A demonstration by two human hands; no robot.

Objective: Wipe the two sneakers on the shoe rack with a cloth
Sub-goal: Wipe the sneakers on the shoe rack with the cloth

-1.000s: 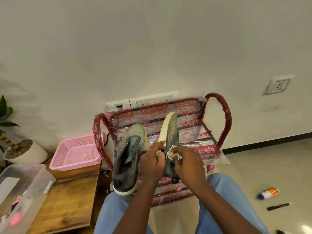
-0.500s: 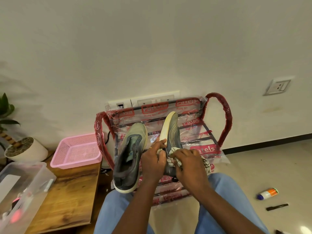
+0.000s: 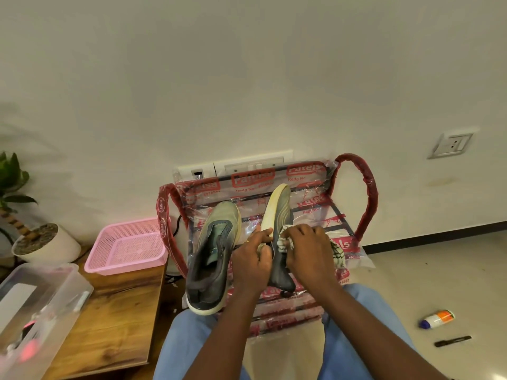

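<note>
left hand [image 3: 253, 260] has its fingers curled round the pale sole edge of the tipped sneaker [image 3: 279, 215], holding it on its side over the shoe rack [image 3: 367, 187], i'd guess so the upper faces the right hand [image 3: 307, 250]. that hand's fingers are bunched on a striped cloth [image 3: 281, 242], pressing it to the upper. the grey-green fabric looks faded. the other sneaker [image 3: 214, 256] sits flat on the rack just beside it.

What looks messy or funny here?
A small bottle lies on its side on the floor at right, a black pen loose beside it. The shoe rack is wrapped in printed plastic packaging.
</note>
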